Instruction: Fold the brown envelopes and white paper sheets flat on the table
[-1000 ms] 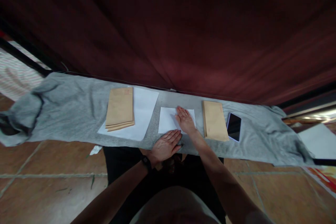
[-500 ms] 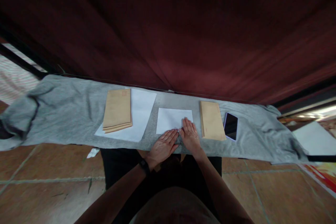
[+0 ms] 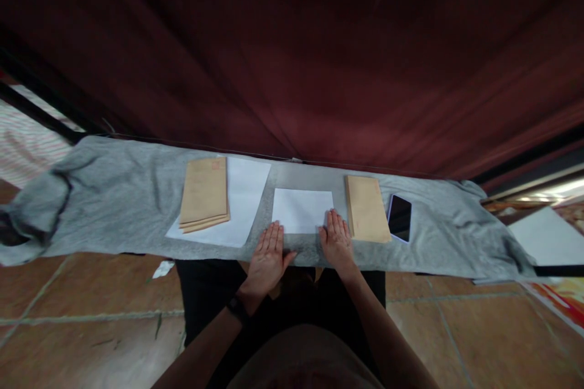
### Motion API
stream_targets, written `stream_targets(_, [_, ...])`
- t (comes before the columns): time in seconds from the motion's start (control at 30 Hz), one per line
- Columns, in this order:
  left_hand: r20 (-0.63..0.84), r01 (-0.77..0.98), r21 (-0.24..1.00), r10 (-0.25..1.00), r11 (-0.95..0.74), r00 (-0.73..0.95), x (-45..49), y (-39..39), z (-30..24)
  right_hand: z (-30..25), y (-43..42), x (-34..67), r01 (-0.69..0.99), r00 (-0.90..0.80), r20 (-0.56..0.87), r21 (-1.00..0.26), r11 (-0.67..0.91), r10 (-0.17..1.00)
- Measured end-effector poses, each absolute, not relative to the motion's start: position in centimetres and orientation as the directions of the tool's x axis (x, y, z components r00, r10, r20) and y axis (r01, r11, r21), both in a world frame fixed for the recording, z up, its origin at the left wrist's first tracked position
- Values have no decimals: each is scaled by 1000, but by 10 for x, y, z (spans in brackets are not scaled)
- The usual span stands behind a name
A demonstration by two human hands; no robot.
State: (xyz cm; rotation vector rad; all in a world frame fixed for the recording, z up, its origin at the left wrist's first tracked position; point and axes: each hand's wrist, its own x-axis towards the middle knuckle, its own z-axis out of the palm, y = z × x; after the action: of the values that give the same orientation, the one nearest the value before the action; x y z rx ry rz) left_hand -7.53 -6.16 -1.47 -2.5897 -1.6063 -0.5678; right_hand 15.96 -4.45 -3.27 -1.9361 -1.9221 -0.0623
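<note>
A white sheet of paper (image 3: 303,209), perhaps folded, lies flat on the grey cloth in front of me. My left hand (image 3: 268,258) rests flat at its near left corner, fingers stretched out and thumb apart. At the near right corner my right hand (image 3: 336,240) also lies flat, its fingertips touching the sheet's right edge. Neither hand grips anything. Just right of my right hand is a stack of brown envelopes (image 3: 368,208). To the left, another stack of brown envelopes (image 3: 204,191) lies on larger white paper (image 3: 249,191).
A grey cloth (image 3: 132,194) covers the narrow surface. A phone (image 3: 400,217) lies right of the right envelope stack. Behind the surface hangs a dark red curtain (image 3: 292,73). On the tiled floor (image 3: 114,340) is a white scrap (image 3: 163,268). White board-like material (image 3: 550,237) stands far right.
My hands have moved apart along the sheet's near edge. The left slid left to the corner, and the right shifted slightly right and nearer. The sheet stays in place.
</note>
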Motion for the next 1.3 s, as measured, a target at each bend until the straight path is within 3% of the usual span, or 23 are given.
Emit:
stream_targets(0.23, [375,914,200,889,-354,262,-71,-57,-8,-35,-48,159,967,65,353,-252,28,933])
stream_targets(0.53, [221,866,222,888,-447,402,-10,-16,-5,-37,-48,159,983,50,368,-184,20,929])
stream_targets(0.9, [164,960,200,973,-194,163,-36,11,-9,-35,-48,159,986,41,364,-168,22,930])
stream_targets(1.13, [168,891,228,918,-392,361,1,32,-5,-36,-49,159,984,43,370,-176,25,928])
stream_targets(1.3, [158,891,245,922,-383,353,3,47,-11,-35,-48,160,983,40,372,-184,31,927])
